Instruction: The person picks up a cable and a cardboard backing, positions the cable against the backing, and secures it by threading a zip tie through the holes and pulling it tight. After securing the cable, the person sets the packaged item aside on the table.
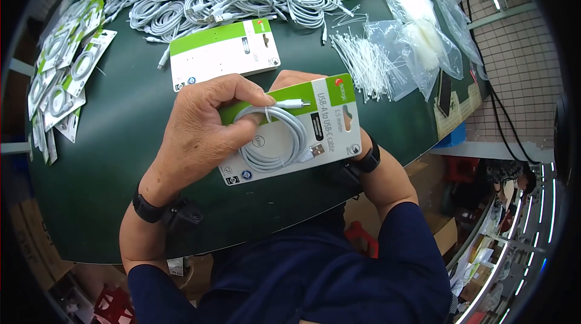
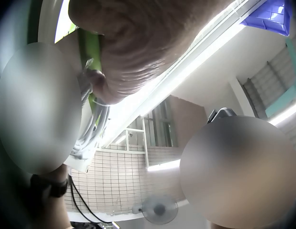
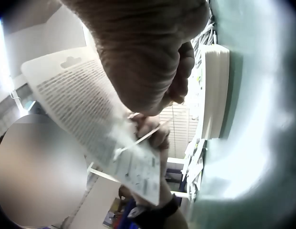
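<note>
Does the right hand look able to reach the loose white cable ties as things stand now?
Probably yes: nothing visible blocks the way from the right hand to the cable ties, though the hand is behind the card and may need to leave it first.

head: above, facing down | left wrist: close, facing up | right wrist: close, facing card [image 3: 76, 98] back | all share card

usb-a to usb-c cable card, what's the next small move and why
Probably pull the white cable tie snug with the right hand behind the printed card: its strip seems to stick out loose from the card's back, while the left hand pinches the coiled USB cable at the front.
</note>
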The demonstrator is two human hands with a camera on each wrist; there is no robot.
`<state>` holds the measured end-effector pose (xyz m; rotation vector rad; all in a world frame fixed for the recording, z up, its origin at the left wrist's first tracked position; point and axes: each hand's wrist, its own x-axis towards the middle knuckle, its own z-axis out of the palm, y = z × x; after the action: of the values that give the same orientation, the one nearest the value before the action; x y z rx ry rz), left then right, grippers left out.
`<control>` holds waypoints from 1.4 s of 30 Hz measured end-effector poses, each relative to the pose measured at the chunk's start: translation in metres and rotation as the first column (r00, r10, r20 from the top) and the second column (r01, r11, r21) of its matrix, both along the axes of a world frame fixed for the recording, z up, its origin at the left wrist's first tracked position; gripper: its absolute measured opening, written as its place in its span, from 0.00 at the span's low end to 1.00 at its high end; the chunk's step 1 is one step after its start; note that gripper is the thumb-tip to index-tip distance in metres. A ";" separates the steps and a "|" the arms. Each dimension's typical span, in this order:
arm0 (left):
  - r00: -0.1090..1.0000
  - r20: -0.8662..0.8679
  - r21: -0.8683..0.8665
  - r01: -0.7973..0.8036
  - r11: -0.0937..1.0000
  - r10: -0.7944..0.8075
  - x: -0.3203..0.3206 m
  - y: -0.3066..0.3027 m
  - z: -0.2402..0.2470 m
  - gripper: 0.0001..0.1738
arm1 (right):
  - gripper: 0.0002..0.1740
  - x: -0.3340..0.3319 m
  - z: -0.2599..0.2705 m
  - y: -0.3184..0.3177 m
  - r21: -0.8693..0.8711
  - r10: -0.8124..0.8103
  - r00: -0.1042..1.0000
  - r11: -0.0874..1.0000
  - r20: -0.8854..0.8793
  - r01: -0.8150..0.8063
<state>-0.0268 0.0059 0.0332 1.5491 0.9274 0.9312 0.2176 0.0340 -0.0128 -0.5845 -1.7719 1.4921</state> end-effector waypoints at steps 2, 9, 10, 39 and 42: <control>0.999 -0.037 0.056 0.025 0.998 -0.023 0.001 -0.002 0.001 0.15 | 0.19 -0.001 0.004 0.009 0.375 -0.068 0.963 0.926 0.262 -0.037; 0.992 -0.093 0.118 0.093 0.989 -0.082 0.012 -0.002 -0.002 0.21 | 0.05 -0.002 0.003 0.009 0.451 -0.372 0.909 0.855 0.190 0.255; 0.974 -0.211 0.257 0.137 0.957 -0.082 0.011 0.000 -0.006 0.21 | 0.05 -0.001 0.003 0.008 0.441 -0.383 0.906 0.855 0.181 0.274; 0.865 -0.499 0.532 0.256 0.807 0.054 0.013 -0.003 0.002 0.25 | 0.04 0.022 -0.001 0.019 0.211 -0.137 0.886 0.976 0.442 0.046; 0.929 -0.365 0.445 0.119 0.887 0.059 0.006 0.003 -0.008 0.26 | 0.06 0.025 0.002 0.023 0.314 -0.130 0.925 0.949 0.358 0.012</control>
<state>-0.0212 0.0088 0.0248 2.2008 0.9805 0.8924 0.2424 0.0567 -0.0109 -0.8025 -2.1972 1.0693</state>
